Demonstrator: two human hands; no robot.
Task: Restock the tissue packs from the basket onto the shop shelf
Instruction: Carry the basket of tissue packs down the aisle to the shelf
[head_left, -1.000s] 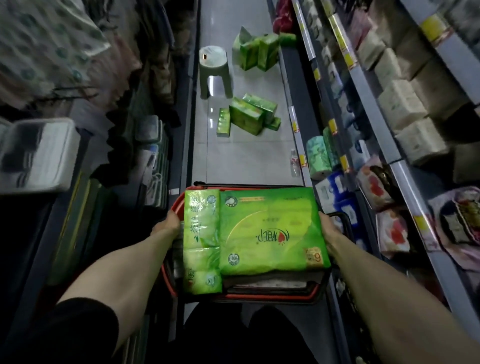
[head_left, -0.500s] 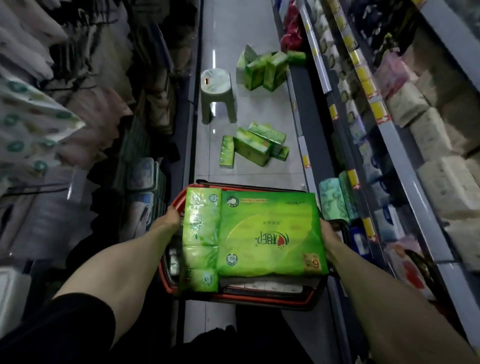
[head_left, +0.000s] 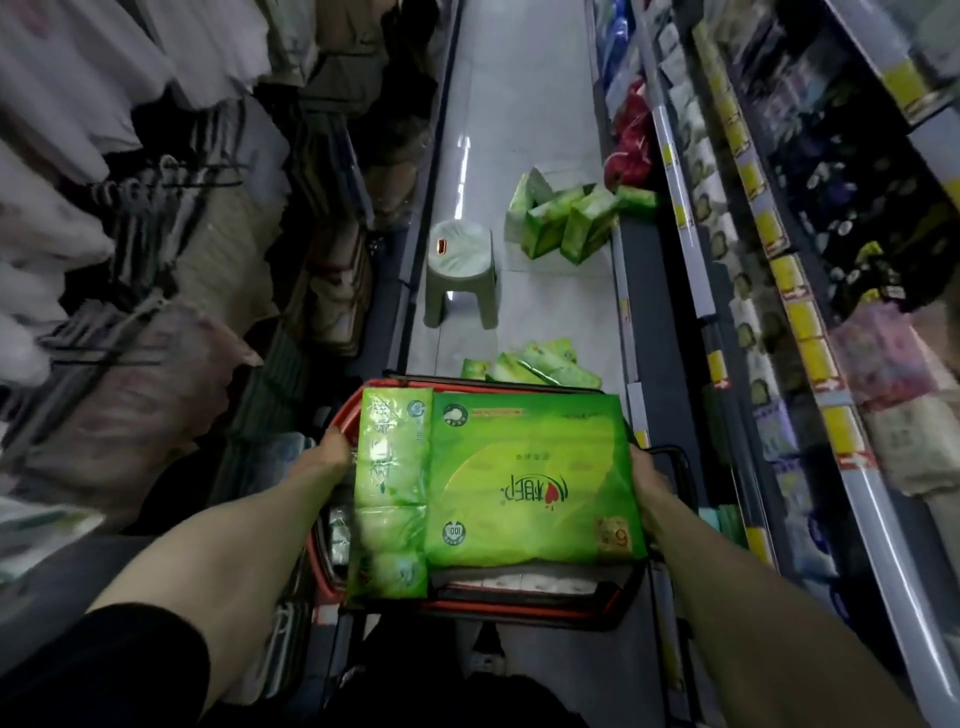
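Note:
A red basket sits in front of me, filled with tissue packs. On top lies a large green tissue pack with a narrower green pack beside it on the left. My left hand grips the basket's left side next to the narrow pack. At the right side, my right hand presses against the large pack's edge. Whether the hands hold the basket rim or the packs is unclear. The shop shelf runs along the right, stocked with tissue goods.
A grey plastic stool stands in the aisle ahead. Green tissue packs lie on the floor just beyond the basket and in a farther pile. Hanging clothes crowd the left side of the narrow aisle.
The view has tilted up and forward along the aisle. The stool and floor packs appear closer to the basket. Both hands keep the same grip.

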